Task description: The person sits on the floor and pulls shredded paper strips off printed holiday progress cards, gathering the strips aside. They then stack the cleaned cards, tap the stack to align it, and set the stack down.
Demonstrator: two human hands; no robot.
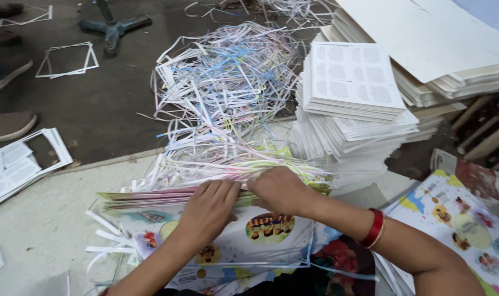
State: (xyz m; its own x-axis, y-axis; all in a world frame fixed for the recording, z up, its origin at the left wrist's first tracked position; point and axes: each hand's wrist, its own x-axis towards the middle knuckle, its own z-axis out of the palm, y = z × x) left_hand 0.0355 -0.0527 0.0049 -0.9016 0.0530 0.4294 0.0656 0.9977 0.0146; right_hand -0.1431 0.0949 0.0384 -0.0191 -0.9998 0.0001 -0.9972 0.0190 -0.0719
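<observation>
Both hands rest on a stack of colourful printed sheets (227, 230) at lower centre of the frame. The left hand (208, 211) lies flat, fingers spread, pressing the sheets; the right hand (279, 189) curls over the stack's far edge, and its grip is partly hidden. Paper trimmings (227, 93) conceal that edge. White sheet piles (353, 87) at upper right are cut off by the frame.

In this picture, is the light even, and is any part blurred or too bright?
Head view: the light is soft and even, with no hard shadows; the white sheets at top right are nearly washed out; the left hand and right hand on the stack of colour prints look slightly soft; the paper strips stay fairly sharp; the floor is darker.
</observation>
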